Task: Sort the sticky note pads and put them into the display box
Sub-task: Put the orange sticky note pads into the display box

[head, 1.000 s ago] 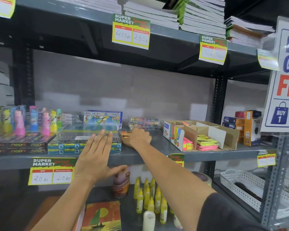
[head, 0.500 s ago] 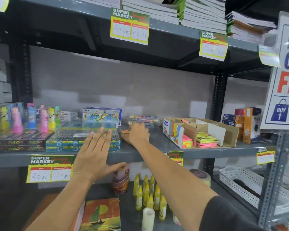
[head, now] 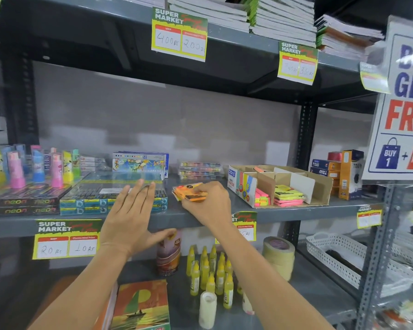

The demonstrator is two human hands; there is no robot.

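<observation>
My right hand grips a small stack of orange sticky note pads just above the middle of the grey shelf. To its right stands the cardboard display box with dividers. Pink pads and yellow-green pads on pink ones lie in its front compartments. An orange pad shows at the box's back. My left hand hovers flat, fingers spread, in front of the shelf edge, holding nothing.
Flat pencil boxes and neon packs fill the shelf's left side, with glue sticks behind. Crayon boxes stand at the back. Orange boxes stand right of the display box. Yellow bottles, tape and a white basket lie below.
My right hand has pulled back from the shelf's rear toward me, and the orange pads now show in its grip. My left hand has stayed roughly in place.
</observation>
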